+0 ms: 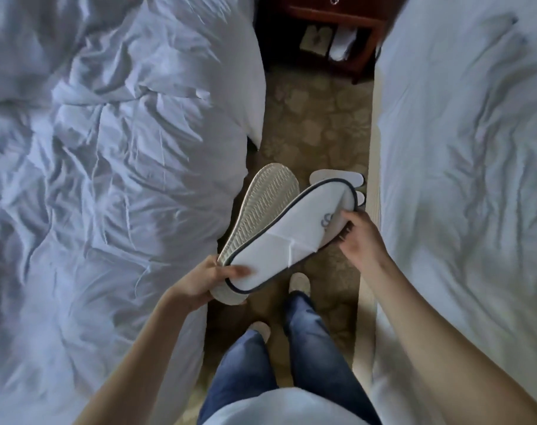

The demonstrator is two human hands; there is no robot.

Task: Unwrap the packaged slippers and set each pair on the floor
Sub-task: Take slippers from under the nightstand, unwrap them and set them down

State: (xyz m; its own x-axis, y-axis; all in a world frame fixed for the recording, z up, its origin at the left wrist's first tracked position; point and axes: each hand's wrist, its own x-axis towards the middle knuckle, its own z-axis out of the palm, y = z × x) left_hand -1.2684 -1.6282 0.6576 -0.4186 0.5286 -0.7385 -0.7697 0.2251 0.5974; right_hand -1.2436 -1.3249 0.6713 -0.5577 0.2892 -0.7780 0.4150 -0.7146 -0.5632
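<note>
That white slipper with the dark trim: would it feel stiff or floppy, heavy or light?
Probably light: the left hand and right hand hold the white slipper by its ends alone. Likely thin and bendy, since its upper lies flat and creased. The ridged sole on the other slipper hints at some grip on carpet.

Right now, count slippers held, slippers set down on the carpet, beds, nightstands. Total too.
Slippers held: 2, ribbed-sole slipper and trimmed slipper
Slippers on carpet: 2, partly hidden
Beds: 2, left bed and right bed
Nightstand: 1
Total: 7
</note>
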